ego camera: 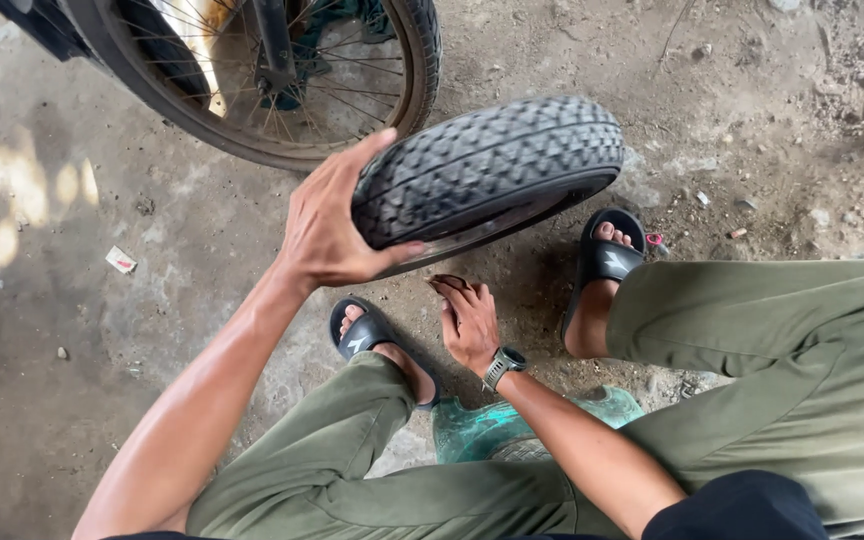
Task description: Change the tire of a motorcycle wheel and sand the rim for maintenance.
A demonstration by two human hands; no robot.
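A black knobbly tyre [492, 165] stands on edge on the dirt floor between my feet, tilted toward me. My left hand [327, 230] grips its left side, thumb under the tread and fingers over the top. My right hand [467, 320], with a wristwatch, reaches down to the ground just below the tyre; its fingertips touch the floor and I see nothing in it.
A spoked wheel [282, 80] of a parked two-wheeler stands at the top left. My feet in black sandals [607, 250] flank the tyre. I sit on a green stool [492, 430]. Small stones and scraps of litter [120, 261] lie on the floor.
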